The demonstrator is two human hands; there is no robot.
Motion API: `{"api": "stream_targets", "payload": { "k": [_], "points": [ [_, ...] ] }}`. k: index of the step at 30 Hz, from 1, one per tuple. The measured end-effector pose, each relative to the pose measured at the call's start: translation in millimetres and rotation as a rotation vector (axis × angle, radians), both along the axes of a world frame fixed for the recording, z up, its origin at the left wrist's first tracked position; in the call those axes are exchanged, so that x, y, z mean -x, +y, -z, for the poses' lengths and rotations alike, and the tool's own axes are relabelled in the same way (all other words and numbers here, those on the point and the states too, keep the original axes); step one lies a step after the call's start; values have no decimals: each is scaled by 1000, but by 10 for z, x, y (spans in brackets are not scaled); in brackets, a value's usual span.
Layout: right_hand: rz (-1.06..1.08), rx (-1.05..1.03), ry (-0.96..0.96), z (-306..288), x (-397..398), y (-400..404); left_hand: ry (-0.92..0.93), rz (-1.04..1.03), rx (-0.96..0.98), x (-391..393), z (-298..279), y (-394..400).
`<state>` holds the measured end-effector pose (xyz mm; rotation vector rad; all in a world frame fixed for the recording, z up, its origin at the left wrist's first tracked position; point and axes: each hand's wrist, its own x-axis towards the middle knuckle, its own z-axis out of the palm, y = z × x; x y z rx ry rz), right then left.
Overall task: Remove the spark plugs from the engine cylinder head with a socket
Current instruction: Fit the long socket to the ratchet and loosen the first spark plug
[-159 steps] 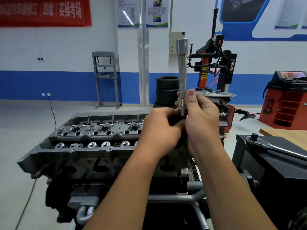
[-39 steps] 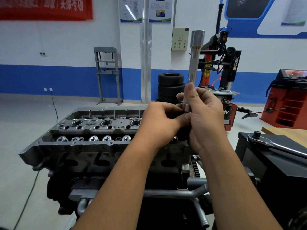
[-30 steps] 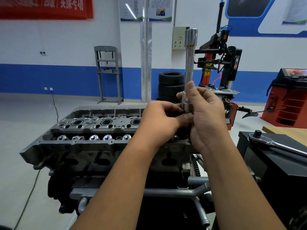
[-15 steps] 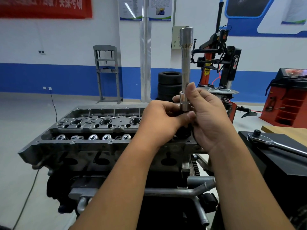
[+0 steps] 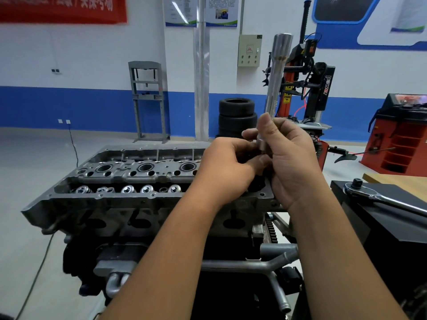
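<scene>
A long silver spark plug socket (image 5: 276,75) stands nearly upright, leaning slightly right, above the right end of the grey engine cylinder head (image 5: 129,179). My right hand (image 5: 291,158) grips its lower end, thumb up along the shaft. My left hand (image 5: 228,169) pinches something dark at the socket's bottom; what it is stays hidden between the fingers. Three round plug wells show along the head's top, left of my hands.
A ratchet wrench (image 5: 383,197) lies on a black cabinet (image 5: 381,225) at right. Behind stand stacked tyres (image 5: 236,114), a tyre changer (image 5: 307,84), a red machine (image 5: 402,135), a grey press frame (image 5: 147,100) and a steel pillar (image 5: 201,77). A cable trails on the floor at left.
The socket has tilted from upright to leaning slightly right, and my hands have shifted a little around its lower end. Both hands keep their hold.
</scene>
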<state>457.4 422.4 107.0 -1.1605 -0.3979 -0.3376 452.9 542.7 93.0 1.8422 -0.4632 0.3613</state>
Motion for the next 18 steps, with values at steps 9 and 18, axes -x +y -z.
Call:
{"api": "stream_targets", "payload": {
  "k": [9, 18],
  "points": [
    [26, 17, -21, 13, -22, 44, -9, -76, 40, 21, -8, -28],
    [91, 31, -11, 12, -65, 47, 0, -51, -17, 39, -23, -46]
  ]
}}
